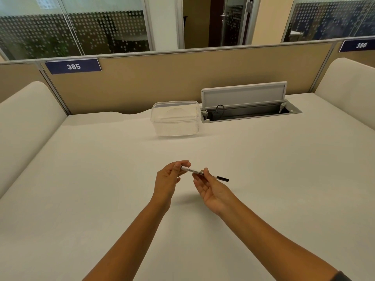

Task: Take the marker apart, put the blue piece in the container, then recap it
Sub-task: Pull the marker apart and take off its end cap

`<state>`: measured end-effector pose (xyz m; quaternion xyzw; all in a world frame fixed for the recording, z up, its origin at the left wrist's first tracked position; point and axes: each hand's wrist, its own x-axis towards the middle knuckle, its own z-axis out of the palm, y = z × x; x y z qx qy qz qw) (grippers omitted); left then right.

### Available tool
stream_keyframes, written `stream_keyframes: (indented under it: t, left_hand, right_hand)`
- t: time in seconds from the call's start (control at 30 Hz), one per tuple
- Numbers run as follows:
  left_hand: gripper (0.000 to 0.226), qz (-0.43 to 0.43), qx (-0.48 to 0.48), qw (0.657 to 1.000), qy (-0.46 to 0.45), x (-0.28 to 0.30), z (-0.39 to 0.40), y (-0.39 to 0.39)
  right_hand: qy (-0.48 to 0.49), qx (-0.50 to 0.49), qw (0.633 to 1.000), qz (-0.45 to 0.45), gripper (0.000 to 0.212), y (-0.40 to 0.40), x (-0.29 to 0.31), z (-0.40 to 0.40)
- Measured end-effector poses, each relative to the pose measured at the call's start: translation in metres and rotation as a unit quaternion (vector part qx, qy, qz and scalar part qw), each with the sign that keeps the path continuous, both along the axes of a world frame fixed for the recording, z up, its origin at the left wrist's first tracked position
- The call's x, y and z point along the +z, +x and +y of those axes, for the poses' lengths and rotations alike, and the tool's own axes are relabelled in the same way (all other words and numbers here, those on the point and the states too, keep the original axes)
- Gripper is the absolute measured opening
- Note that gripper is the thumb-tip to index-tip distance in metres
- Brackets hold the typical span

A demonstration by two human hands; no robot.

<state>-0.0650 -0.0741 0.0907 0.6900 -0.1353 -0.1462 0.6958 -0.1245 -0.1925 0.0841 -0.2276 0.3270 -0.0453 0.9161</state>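
Note:
A thin white marker (194, 171) with black print and a black end (222, 178) is held level above the white desk, between both hands. My left hand (169, 180) pinches its left end with thumb and fingertips. My right hand (211, 188) grips the middle of the barrel, palm turned up, and the black end sticks out to the right. A clear plastic container (175, 118) with its lid on stands farther back on the desk, well apart from both hands. No blue piece is visible.
An open cable tray (249, 113) with a raised grey flap is set into the desk right of the container. A tan partition (182, 78) closes the far edge. Padded cream dividers stand at both sides.

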Motion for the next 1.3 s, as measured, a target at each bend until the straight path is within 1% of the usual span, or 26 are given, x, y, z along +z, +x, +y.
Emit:
stream_keyframes:
  t: [0.07,0.13,0.2,0.3,0.4,0.47,0.5,0.57,0.67,0.73,0.8,0.87,0.93,1.03,1.07,1.13,1.23,1.27,1.3]
  left_hand:
    - [0.025,0.02,0.042,0.999,0.012,0.0,0.0,0.002]
    - [0.02,0.041,0.061,0.997,0.012,0.0,0.0,0.003]
    - [0.01,0.054,0.054,0.997,-0.008,-0.001,0.002,0.006]
    - [0.021,0.06,0.021,0.997,-0.046,-0.003,0.007,0.008]
    - [0.017,0.047,0.019,0.998,-0.037,-0.002,0.01,0.009]
    - [0.01,0.066,0.029,0.997,-0.024,0.0,0.009,0.01]
    - [0.007,0.076,0.028,0.997,-0.013,0.0,0.008,0.01]
    - [0.011,0.085,0.023,0.996,0.019,0.002,0.007,0.011]
    - [0.016,0.074,0.019,0.994,0.074,0.003,0.004,0.012]
    - [0.019,0.06,-0.009,0.99,0.126,0.005,0.003,0.013]
    - [0.03,0.046,-0.049,0.981,0.184,0.006,0.002,0.013]
    - [0.04,0.041,-0.066,0.972,0.222,0.007,0.001,0.013]
    - [0.036,0.013,-0.066,0.966,0.248,0.008,0.0,0.012]
    - [0.017,-0.064,-0.068,0.96,0.264,0.007,0.0,0.01]
    - [0.014,-0.086,-0.068,0.955,0.275,0.006,-0.001,0.009]
    - [0.018,-0.106,-0.066,0.943,0.309,0.006,0.0,0.009]
    - [0.034,-0.1,-0.06,0.933,0.341,0.006,0.0,0.007]
    - [0.036,-0.096,-0.054,0.934,0.341,0.005,0.0,0.007]
    - [0.032,-0.096,-0.049,0.936,0.336,0.004,0.0,0.006]
  right_hand:
    - [0.017,-0.001,1.0,-0.007,0.01,-0.001,0.002,-0.001]
    - [0.029,-0.005,1.0,-0.011,0.007,-0.001,0.004,-0.001]
    - [0.031,-0.017,0.999,-0.015,0.003,0.001,0.007,-0.003]
    - [0.027,-0.032,0.999,-0.013,0.008,0.002,0.008,-0.007]
    - [0.028,-0.043,0.999,-0.019,0.013,0.003,0.008,-0.008]
    - [0.043,-0.051,0.997,-0.026,0.014,0.003,0.006,-0.008]
    - [0.052,-0.056,0.997,-0.031,0.016,0.003,0.005,-0.007]
    - [0.058,-0.062,0.996,-0.035,0.018,0.004,0.003,-0.008]
    - [0.039,-0.059,0.997,-0.03,0.018,0.006,-0.001,-0.01]
    - [0.029,-0.061,0.997,-0.029,0.017,0.007,-0.003,-0.012]
    - [0.037,-0.069,0.996,-0.04,0.016,0.007,-0.004,-0.013]
    - [0.043,-0.077,0.995,-0.048,0.014,0.007,-0.004,-0.015]
    - [0.038,-0.082,0.995,-0.048,0.013,0.009,-0.004,-0.017]
    - [0.026,-0.088,0.995,-0.049,0.014,0.01,-0.003,-0.019]
    - [0.023,-0.088,0.995,-0.049,0.014,0.009,-0.003,-0.019]
    - [0.02,-0.086,0.995,-0.049,0.014,0.009,-0.003,-0.018]
    - [0.02,-0.087,0.995,-0.052,0.014,0.008,-0.003,-0.017]
    - [0.019,-0.087,0.995,-0.051,0.014,0.008,-0.003,-0.017]
    - [0.019,-0.088,0.995,-0.05,0.014,0.008,-0.002,-0.017]
